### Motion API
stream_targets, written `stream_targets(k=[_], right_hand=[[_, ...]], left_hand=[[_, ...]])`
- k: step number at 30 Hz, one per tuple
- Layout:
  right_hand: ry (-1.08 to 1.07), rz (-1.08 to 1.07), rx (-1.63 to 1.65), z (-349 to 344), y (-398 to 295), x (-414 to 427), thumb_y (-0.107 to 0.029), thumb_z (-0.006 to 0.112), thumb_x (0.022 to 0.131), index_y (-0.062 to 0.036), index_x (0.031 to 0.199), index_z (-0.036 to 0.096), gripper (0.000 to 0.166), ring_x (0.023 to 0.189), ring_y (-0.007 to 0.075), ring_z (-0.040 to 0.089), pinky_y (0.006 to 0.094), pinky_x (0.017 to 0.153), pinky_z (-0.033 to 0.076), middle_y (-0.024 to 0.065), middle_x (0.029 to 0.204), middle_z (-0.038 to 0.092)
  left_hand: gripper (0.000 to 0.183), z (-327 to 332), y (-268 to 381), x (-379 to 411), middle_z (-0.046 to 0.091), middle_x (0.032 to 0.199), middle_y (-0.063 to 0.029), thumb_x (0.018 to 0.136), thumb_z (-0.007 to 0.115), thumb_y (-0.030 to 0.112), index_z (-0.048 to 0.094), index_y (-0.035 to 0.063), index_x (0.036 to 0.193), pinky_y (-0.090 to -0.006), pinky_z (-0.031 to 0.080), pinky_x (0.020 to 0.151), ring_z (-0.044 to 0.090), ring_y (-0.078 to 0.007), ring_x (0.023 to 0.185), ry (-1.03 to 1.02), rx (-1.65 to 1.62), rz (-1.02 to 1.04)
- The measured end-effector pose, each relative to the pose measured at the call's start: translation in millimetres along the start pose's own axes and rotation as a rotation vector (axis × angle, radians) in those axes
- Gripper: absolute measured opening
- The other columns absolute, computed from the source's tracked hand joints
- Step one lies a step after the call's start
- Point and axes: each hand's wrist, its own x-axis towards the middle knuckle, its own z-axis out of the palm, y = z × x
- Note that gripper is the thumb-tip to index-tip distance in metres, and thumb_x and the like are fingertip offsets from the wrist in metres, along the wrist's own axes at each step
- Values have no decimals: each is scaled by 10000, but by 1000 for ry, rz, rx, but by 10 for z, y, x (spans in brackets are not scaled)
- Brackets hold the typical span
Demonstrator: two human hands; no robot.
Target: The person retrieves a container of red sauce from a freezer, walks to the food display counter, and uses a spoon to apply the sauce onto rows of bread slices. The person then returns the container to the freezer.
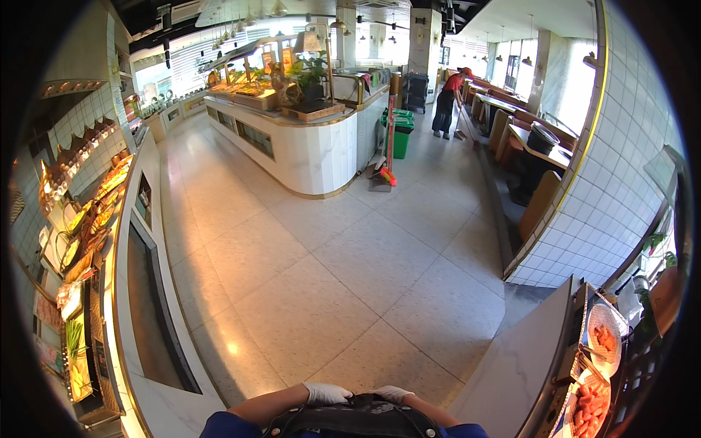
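At the bottom centre, my left hand (327,393) wears a white glove and rests against the front of a dark apron (350,419). My right hand (392,392), also in a white glove, touches the apron a little to the right. The fingers of both hands are mostly hidden behind the apron's edge, so whether they hold the cloth cannot be told. Tiled floor (312,290) lies in front of me. On the right, food trays with a white bowl of orange-red food (591,408) stand on a counter (509,361).
A lit food counter (123,306) runs along the left. A rounded serving island (323,159) stands ahead. Beside it are a green bin (401,143), a red-handled broom (390,137) and a dustpan (381,183). A person (449,101) sweeps near booth seats; a tiled wall (608,164) stands right.
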Motion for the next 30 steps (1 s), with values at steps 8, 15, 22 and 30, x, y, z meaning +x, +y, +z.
stream_targets(k=[8,15,22,30], right_hand=[[108,276,500,9,147,82,-403,554,999,-15,1112,702,431,988,186,607,330,856,461,103,1058,700],[191,-218,330,63,496,147,-266,615,984,-24,1232,662,349,1106,142,606,291,952,464,62,1232,663],[107,16,767,-186,-367,-224,-234,681,924,-9,1205,686,360,1034,142,618,274,920,476,74,1142,691],[212,98,524,-20,-75,276,-184,685,855,2,1119,723,325,902,164,654,282,833,507,85,1002,721]], left_hand=[[335,-42,-91,175,678,1055,-251,859,560,214,643,12,1113,-481,494,864,645,-422,1011,-50,432,-117],[322,93,-290,51,672,1037,-253,933,487,237,625,32,1139,-501,501,838,651,-419,991,184,510,98],[320,187,-131,-105,671,1049,-226,958,482,262,605,45,1158,-477,505,822,658,-403,976,393,459,182],[255,132,76,-116,696,905,-219,840,570,229,701,28,928,-480,539,720,690,-401,853,239,726,-64]])
